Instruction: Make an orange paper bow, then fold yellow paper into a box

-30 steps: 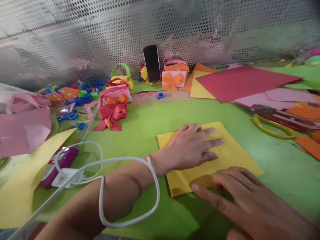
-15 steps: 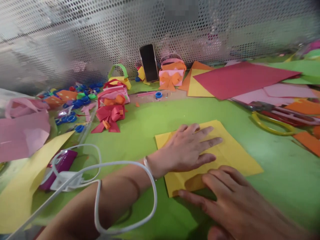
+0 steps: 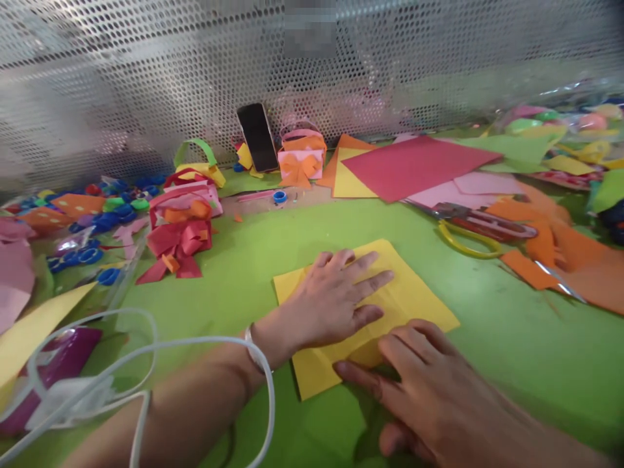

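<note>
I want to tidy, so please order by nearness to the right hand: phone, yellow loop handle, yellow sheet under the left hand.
1. Yellow sheet: near edge at the right hand.
2. Yellow loop handle: beyond, rightward.
3. Phone: far back, left.

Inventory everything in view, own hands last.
tabletop: 1, green, throughout
perforated metal panel: 1, silver, back
creased paper sheet: 1, yellow, front centre
large paper sheet: 1, red, back right
loop-handled scissors: at least 1, yellow, right
cut paper pieces: several, orange, right
rectangular phone: 1, black, before panel
orange-bowed paper bag: 1, pink, right of phone
green-handled paper bag: 1, yellow, left of phone
clustered paper bags: several, red and pink, left
round plastic pieces: many, blue, mostly left
looped cable: 1, white, front left
boxy object: 1, purple, front left
smaller clutter: uncountable, mixed colours, both sides
left hand: 1, bare, spread on yellow sheet
right hand: 1, bare, fingertip at sheet's near edge
</note>
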Demonstrator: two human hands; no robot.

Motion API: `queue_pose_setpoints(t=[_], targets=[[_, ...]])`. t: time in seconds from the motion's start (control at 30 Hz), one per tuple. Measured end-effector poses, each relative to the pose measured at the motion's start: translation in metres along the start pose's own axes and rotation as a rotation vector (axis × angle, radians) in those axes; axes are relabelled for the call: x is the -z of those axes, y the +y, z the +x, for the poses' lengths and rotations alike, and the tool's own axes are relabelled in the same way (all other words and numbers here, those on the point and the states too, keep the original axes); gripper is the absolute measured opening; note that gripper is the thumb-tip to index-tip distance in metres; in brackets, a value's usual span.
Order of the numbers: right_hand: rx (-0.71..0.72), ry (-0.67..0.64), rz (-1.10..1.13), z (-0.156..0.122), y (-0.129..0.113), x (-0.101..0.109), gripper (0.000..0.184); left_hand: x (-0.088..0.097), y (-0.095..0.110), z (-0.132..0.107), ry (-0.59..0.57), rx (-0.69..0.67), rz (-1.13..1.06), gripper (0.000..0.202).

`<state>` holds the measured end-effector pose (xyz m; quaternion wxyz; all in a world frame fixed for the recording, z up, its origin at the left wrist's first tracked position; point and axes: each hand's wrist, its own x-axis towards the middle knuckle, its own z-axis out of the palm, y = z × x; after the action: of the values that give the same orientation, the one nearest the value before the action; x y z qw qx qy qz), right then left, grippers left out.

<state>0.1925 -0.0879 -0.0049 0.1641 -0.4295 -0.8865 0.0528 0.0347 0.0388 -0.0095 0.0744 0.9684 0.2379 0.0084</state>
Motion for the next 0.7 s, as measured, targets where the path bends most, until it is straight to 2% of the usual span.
queue_pose_setpoints(t=[0.07,0.13,0.27,0.37,0.43,0.6,0.7], targets=[[-0.015,0.004,-0.044,-0.009,0.008,-0.001,0.037,0.0,0.0,0.0,-0.003,-0.002,0.001,0.056],[-0.048,0.024,-0.118,-0.03,0.024,0.0,0.039,0.0,0.0,0.001,-0.009,-0.002,-0.009,0.055],[-0.247,0.03,-0.29,-0.087,0.06,0.01,0.042,-0.001,-0.001,0.001,-0.017,0.001,-0.046,0.055],[-0.292,0.055,-0.384,-0.105,0.069,0.019,0.039,-0.003,-0.001,0.0,-0.027,0.006,-0.054,0.054],[-0.256,0.094,-0.394,-0.097,0.066,0.021,0.04,-0.003,-0.002,0.001,-0.028,0.008,-0.045,0.054],[0.03,0.166,-0.28,-0.049,0.055,0.012,0.04,0.003,-0.001,0.005,-0.003,0.025,-0.033,0.056],[0.063,0.223,-0.283,-0.039,0.055,0.005,0.033,0.01,0.011,-0.002,-0.021,0.0,-0.041,0.053]])
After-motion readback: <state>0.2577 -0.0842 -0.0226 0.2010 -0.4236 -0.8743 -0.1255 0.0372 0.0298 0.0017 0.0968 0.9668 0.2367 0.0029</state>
